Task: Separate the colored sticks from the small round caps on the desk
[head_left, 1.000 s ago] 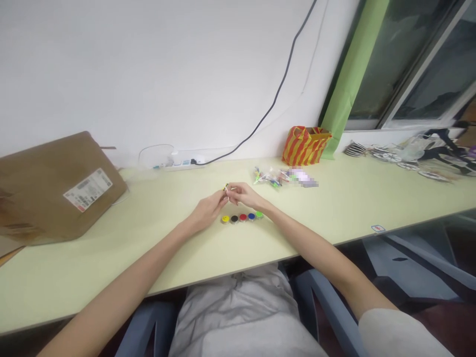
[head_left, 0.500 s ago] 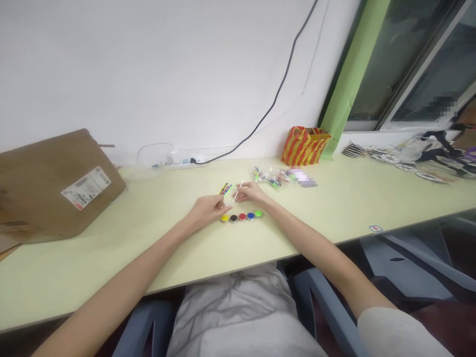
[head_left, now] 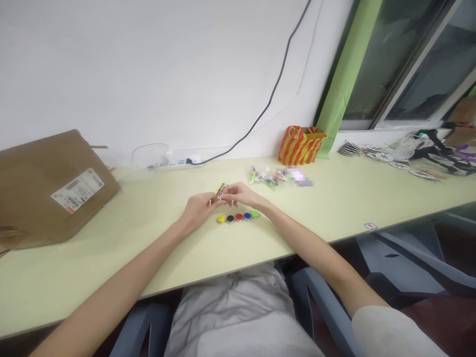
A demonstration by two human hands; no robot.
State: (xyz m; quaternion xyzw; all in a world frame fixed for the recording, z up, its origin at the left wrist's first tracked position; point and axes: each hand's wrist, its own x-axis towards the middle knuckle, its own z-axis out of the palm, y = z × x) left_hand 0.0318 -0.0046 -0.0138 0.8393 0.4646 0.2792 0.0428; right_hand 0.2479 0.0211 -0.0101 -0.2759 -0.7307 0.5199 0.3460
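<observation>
My left hand (head_left: 201, 207) is closed round a small bundle of thin coloured sticks (head_left: 220, 190), whose upper ends stick out past the fingers. Against that bundle, the fingers of my right hand (head_left: 238, 193) are pinched together. The white stick that this hand held a moment ago is mostly hidden by the fingers. Just below the hands, a row of small round pots with coloured tops stands on the table: yellow (head_left: 221, 219), black (head_left: 230, 218), red (head_left: 239, 217), blue (head_left: 247, 216) and green (head_left: 255, 214).
Clear bags of colourful small parts (head_left: 268, 176) lie behind my right hand. A striped red-yellow bag (head_left: 302, 145) stands near the wall. At left is a cardboard box (head_left: 55, 188); a power strip (head_left: 182, 162) lies at the back. Wheel-like discs (head_left: 379, 154) lie far right.
My right hand has moved left with the white stick, from beside the bundle to touching it. My left hand keeps its hold on the sticks. The camera view has shifted slightly.
</observation>
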